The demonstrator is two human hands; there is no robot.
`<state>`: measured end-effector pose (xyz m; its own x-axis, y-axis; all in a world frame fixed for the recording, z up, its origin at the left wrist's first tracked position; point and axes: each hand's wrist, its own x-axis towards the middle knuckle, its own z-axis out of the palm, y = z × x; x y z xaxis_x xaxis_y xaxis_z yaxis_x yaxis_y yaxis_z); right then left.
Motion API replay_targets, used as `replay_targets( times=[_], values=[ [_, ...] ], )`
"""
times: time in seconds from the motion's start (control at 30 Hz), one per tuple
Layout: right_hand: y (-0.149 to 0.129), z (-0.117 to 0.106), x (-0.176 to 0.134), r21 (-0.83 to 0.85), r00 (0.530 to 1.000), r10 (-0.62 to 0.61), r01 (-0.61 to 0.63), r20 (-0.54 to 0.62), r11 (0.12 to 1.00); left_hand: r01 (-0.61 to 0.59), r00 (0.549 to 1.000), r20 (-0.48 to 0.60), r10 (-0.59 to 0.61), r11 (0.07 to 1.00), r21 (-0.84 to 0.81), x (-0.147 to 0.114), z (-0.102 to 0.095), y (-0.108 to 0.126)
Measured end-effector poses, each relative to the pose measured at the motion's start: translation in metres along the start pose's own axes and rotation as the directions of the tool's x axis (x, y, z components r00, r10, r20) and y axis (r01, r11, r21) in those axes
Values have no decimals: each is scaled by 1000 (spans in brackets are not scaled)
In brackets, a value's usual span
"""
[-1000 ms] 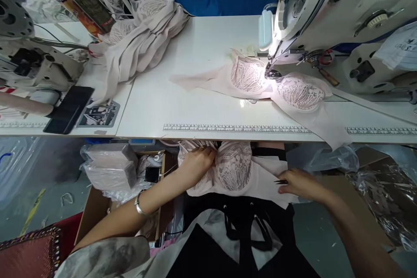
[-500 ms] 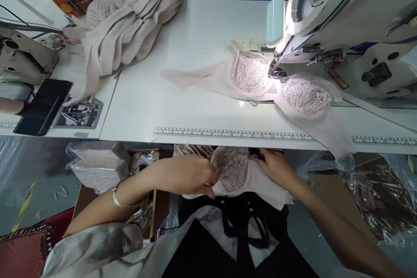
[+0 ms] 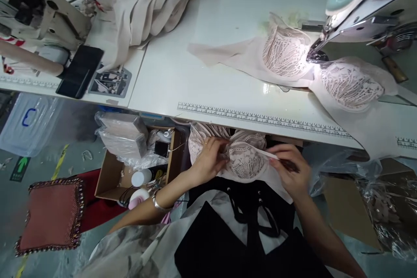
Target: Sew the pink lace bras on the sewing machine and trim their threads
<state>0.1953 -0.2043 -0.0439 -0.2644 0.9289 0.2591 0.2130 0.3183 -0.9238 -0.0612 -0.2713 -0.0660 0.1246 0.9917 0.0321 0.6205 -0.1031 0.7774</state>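
Observation:
A pale pink lace bra [image 3: 247,160] lies in the lap, below the table's front edge. My left hand [image 3: 208,160] is closed on it, fingers pinching fabric between the cups. A narrow pale strap [image 3: 265,153] runs from the cup into my right hand [image 3: 293,171], where thumb and fingers pinch it. Against the right palm sits a small dark object [image 3: 289,165], too covered to name. On the table, a second lace bra [image 3: 288,54] rests with its middle under the lit needle area of the sewing machine [image 3: 368,26].
Behind on the left is a heap of pale bras [image 3: 156,4]. A black phone [image 3: 80,71] and a photo card [image 3: 110,81] lie by another machine [image 3: 48,13]. A printed ruler [image 3: 260,119] follows the table edge. Below stand a cardboard box [image 3: 109,176] and a red cushion [image 3: 52,215].
The view has shifted left and downward. My right hand has come out from the table edge and now holds a strap. My left hand has turned, its fingers now between the cups.

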Motion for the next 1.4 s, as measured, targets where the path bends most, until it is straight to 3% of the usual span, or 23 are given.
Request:
replay_targets(
  times=[0.07,0.17,0.23,0.3,0.37,0.43,0.53,0.63,0.77,0.87,0.97,1.03,1.1,1.2,1.4],
  values=[
    [-21,-10,-3,139,998,-54,49,31,989,-50,991,121,52,999,-21,1,-6,3],
    [-44,-22,-5,239,998,58,-62,21,969,-67,948,305,87,995,-74,2,-22,5],
    [-51,-27,-2,173,991,134,-135,20,976,-14,913,401,68,991,-135,1,-32,4],
    [-51,-29,2,3,979,195,-196,56,981,77,896,444,-10,988,-134,-1,-39,1],
    [-48,-28,8,-179,962,255,-235,96,955,177,895,424,-137,983,-56,-3,-44,-3],
    [-45,-26,12,-259,957,271,-237,104,936,239,890,402,-217,971,-5,-6,-52,-5],
    [-44,-22,16,-222,961,260,-235,93,946,200,885,440,-152,978,-65,-7,-76,-3],
    [-49,-16,20,-128,947,284,-266,152,955,141,895,437,-85,985,-97,-5,-118,8],
    [-57,5,32,8,936,318,-323,148,946,196,946,255,-202,979,49,13,-175,25],
    [-58,27,46,-14,960,267,-266,80,964,275,937,137,-320,922,273,40,-196,26],
    [-56,44,61,-364,998,65,-55,17,930,358,896,87,-436,824,439,66,-200,17],
    [-53,52,70,-598,996,-78,94,53,796,383,874,81,-479,783,490,77,-198,10],
    [-51,57,77,-710,984,-140,176,110,682,389,868,80,-489,772,503,82,-196,4],
    [-49,60,83,-755,983,-142,179,115,631,389,875,73,-479,784,483,83,-195,1],
    [-48,60,85,-747,996,-53,92,77,658,409,874,44,-483,783,470,85,-193,4]
  ],
)
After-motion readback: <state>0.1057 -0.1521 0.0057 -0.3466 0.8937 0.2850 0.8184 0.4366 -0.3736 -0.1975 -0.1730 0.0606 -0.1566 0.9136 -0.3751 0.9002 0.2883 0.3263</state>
